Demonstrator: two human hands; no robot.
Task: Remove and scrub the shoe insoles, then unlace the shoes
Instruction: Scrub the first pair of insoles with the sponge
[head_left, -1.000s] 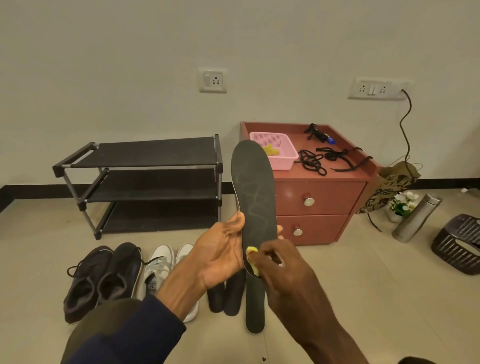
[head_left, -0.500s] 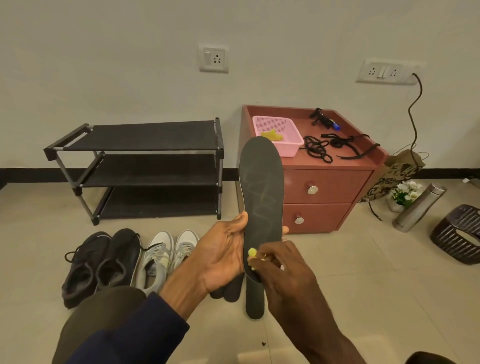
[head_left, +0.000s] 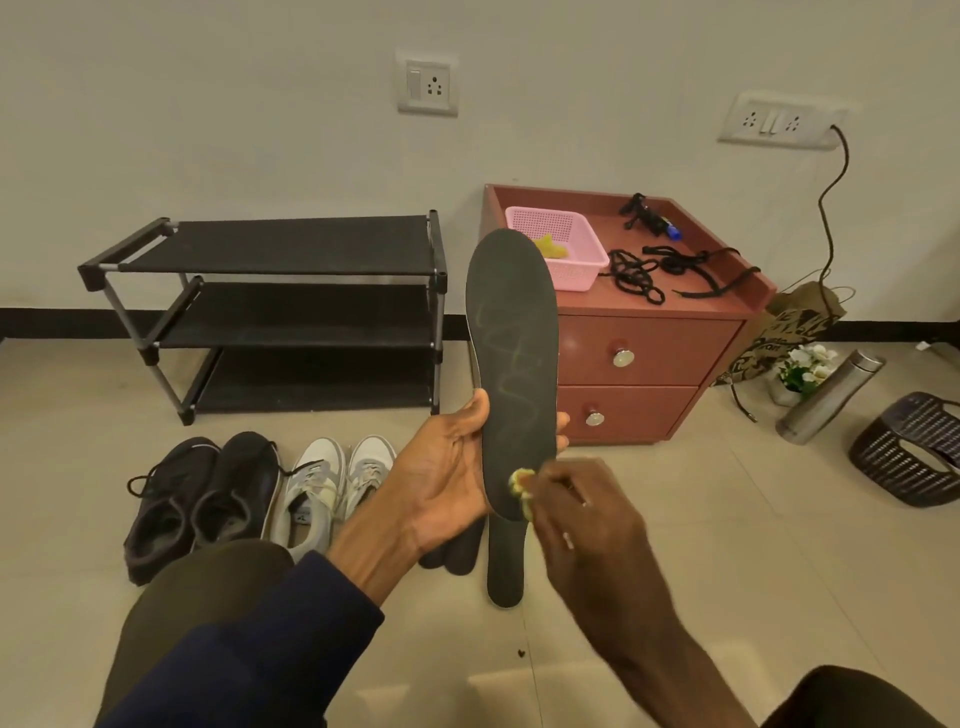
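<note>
The right hand (head_left: 582, 525) pinches a small yellow scrub pad (head_left: 521, 484) and presses it on the heel end of a dark insole (head_left: 511, 353). The left hand (head_left: 447, 478) grips that insole upright in the air, thumb on one edge and fingers on the other. The grip is low down, so the long top part stands free. I think a hard push could bend the floppy insole or twist it out of the left hand. It would then drop on the other insoles (head_left: 503, 571) lying flat on the floor (head_left: 675, 571) right under it. The pad is tiny, so it could slip from the fingers too. Pale wavy marks higher up may stay if the pad misses them. Farther off, black shoes (head_left: 202, 499) and white shoes (head_left: 332, 483) stand by the shoe rack (head_left: 291, 249), laces in them. At the wall, loose black laces (head_left: 639, 275) lie on the red drawer chest (head_left: 649, 353)
</note>
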